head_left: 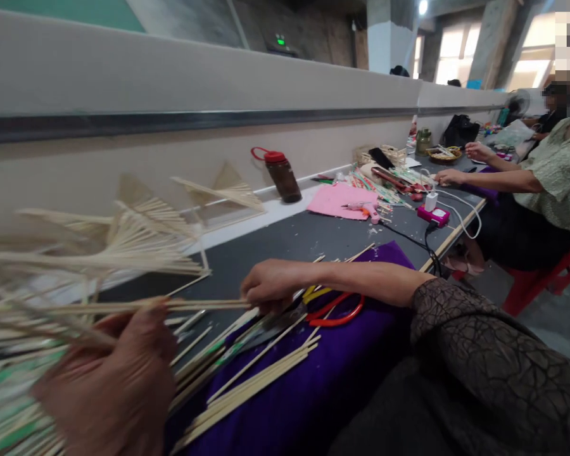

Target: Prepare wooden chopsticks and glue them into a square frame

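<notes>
Left hand [118, 373], fingers pinched tight around thin wooden sticks [194, 305]! Those run across to the right hand [275, 283], fingers curled down at the sticks' end, its exact grip hidden. Red-and-yellow-handled scissors [330, 323] sit just beside the right fingers, and a loose stick bundle [261, 386] lies on purple cloth [351, 361], nearer the body.
</notes>
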